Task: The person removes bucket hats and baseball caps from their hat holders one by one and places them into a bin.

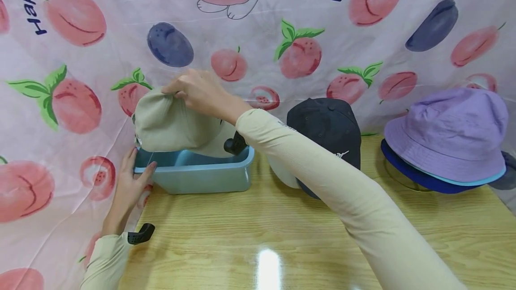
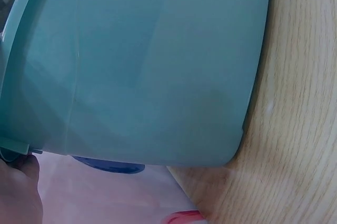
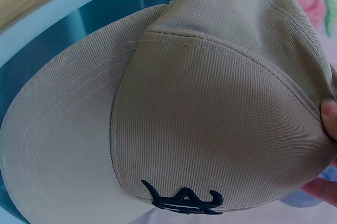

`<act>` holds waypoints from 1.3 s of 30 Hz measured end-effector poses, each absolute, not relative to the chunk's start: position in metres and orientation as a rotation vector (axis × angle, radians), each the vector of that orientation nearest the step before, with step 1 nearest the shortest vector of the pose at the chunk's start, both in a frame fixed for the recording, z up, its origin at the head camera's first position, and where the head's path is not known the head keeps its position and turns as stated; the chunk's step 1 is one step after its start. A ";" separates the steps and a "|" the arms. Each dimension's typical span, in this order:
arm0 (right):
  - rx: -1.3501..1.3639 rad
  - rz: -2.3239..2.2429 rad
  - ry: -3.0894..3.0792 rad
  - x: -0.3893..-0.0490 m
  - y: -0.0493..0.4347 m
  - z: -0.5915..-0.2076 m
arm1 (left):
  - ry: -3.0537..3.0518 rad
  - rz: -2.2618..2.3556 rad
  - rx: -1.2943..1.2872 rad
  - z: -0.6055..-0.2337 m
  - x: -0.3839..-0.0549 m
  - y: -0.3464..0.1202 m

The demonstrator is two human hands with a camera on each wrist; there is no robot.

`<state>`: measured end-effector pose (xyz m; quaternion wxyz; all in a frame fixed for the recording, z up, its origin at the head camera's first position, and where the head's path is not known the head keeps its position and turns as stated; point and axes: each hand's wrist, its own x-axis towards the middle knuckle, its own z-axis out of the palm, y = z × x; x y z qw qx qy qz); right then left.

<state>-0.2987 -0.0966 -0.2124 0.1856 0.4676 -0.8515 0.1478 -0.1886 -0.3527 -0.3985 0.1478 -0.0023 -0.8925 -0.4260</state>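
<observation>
My right hand point(image 1: 203, 95) pinches the top of a beige baseball cap point(image 1: 173, 122) and holds it over a blue plastic bin point(image 1: 201, 180). In the right wrist view the cap point(image 3: 210, 113) shows its stitched brim and dark embroidery, the brim overlapping the bin's rim point(image 3: 58, 16). My left hand point(image 1: 131, 189) grips the left end of the bin, thumb at the front rim. Seen from the left wrist, the bin's smooth side point(image 2: 142, 71) fills most of the picture, with a bit of the hand point(image 2: 21, 190) at its corner.
Right of the bin stand dark baseball caps point(image 1: 326, 124), partly hidden behind my right forearm, with a pale brim point(image 1: 284, 173) below. Stacked bucket hats, a purple one point(image 1: 451, 133) on top, sit at the right of the wooden table point(image 1: 209, 240). A fruit-print cloth point(image 1: 250, 26) hangs behind.
</observation>
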 end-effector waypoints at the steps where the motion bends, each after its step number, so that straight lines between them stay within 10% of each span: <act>1: 1.327 0.421 -2.387 -0.300 -0.097 -0.216 | -2.572 -1.227 -0.002 -0.399 -0.188 -0.353; 39: 1.429 0.191 -2.621 -0.322 -0.112 -0.303 | -2.586 -1.222 0.013 -0.397 -0.187 -0.354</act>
